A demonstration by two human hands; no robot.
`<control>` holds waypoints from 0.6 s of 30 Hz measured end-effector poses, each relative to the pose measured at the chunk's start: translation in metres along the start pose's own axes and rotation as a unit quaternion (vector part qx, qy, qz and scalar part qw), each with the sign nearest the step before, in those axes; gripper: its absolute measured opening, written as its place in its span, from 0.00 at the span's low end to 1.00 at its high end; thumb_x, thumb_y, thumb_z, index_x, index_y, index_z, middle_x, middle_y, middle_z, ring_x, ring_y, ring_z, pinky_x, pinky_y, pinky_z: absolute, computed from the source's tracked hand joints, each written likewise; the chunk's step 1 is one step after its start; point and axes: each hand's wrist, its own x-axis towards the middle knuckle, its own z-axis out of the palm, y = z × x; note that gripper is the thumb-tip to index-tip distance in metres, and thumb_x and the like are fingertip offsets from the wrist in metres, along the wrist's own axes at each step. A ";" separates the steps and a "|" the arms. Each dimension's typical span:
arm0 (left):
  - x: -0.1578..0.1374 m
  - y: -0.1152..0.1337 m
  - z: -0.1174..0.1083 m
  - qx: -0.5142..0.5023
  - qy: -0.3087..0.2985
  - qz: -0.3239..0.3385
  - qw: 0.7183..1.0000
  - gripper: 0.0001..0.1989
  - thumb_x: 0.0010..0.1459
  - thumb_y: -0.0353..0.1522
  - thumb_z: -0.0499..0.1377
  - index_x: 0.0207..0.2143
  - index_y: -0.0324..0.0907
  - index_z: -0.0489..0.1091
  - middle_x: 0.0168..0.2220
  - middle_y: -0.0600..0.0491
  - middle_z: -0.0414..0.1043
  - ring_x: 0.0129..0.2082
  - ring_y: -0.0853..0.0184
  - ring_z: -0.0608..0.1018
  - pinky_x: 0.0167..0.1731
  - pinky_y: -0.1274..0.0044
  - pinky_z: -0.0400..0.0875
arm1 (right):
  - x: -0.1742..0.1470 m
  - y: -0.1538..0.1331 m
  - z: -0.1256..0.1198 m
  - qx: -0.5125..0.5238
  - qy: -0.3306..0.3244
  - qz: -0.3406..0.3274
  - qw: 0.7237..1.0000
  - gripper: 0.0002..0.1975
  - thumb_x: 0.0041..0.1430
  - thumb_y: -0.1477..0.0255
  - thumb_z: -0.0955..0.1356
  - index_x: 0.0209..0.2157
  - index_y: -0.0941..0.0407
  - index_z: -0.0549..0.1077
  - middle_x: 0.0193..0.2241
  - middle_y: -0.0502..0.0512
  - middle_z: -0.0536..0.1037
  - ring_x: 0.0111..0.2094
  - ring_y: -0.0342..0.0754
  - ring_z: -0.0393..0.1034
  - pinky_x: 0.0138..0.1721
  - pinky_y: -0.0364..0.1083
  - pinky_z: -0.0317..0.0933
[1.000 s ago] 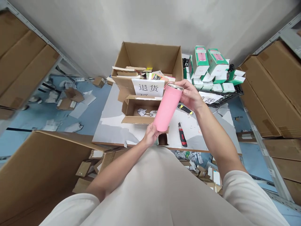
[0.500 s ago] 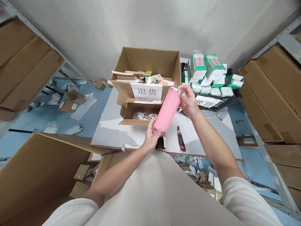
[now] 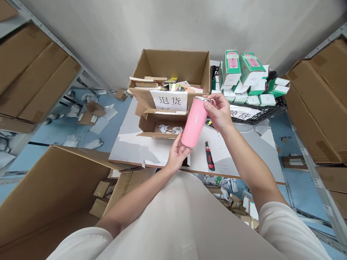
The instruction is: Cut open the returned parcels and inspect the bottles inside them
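A pink insulated bottle (image 3: pixel 195 122) with a shiny metal rim is held tilted above the table, its top leaning right. My right hand (image 3: pixel 220 111) grips it near the rim, fingers closed round a pink loop there. Beneath the bottle's base, my left hand (image 3: pixel 178 153) cradles the lower end with its fingers. Behind the bottle stands an open small cardboard box (image 3: pixel 148 124) with crumpled paper inside. A red and black utility knife (image 3: pixel 209 157) lies on the table to the right. A small dark opening of another box is partly hidden behind my left hand.
A large cardboard box (image 3: pixel 176 59) with books and a paper label stands at the back. To its right, a black crate (image 3: pixel 273 112) holds several green-and-white boxes (image 3: pixel 252 68). A big open carton (image 3: pixel 54 180) sits at the lower left. Shelved cartons (image 3: pixel 316 112) flank the table (image 3: pixel 130 144).
The bottle has turned a little more upright, and its pink loop has come into sight by my right hand. My left hand has opened somewhat under the base. The view has shifted slightly.
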 end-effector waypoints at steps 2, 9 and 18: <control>0.000 -0.003 0.001 0.013 0.020 0.012 1.000 0.45 0.45 0.44 0.70 0.62 0.51 0.51 0.57 0.44 0.66 0.50 0.61 0.75 0.46 0.69 0.73 | -0.002 0.001 -0.002 -0.005 0.008 0.003 1.000 0.24 0.50 0.47 0.69 0.41 0.48 0.66 0.44 0.51 0.72 0.44 0.48 0.69 0.42 0.49 0.67; -0.006 -0.001 0.010 -0.068 0.036 -0.004 0.997 0.27 0.53 0.54 0.59 0.46 0.45 0.63 0.47 0.49 0.72 0.42 0.67 0.77 0.45 0.68 0.73 | -0.014 -0.018 -0.010 0.131 -0.059 0.084 0.986 0.27 0.50 0.45 0.68 0.45 0.47 0.67 0.44 0.52 0.73 0.45 0.51 0.70 0.39 0.51 0.69; -0.013 -0.004 0.014 -0.051 0.029 -0.014 0.998 0.29 0.52 0.53 0.60 0.49 0.44 0.64 0.55 0.46 0.68 0.50 0.61 0.75 0.49 0.66 0.72 | -0.019 -0.005 -0.013 0.136 0.000 0.075 0.988 0.22 0.48 0.52 0.73 0.41 0.47 0.68 0.48 0.51 0.73 0.48 0.51 0.70 0.41 0.50 0.71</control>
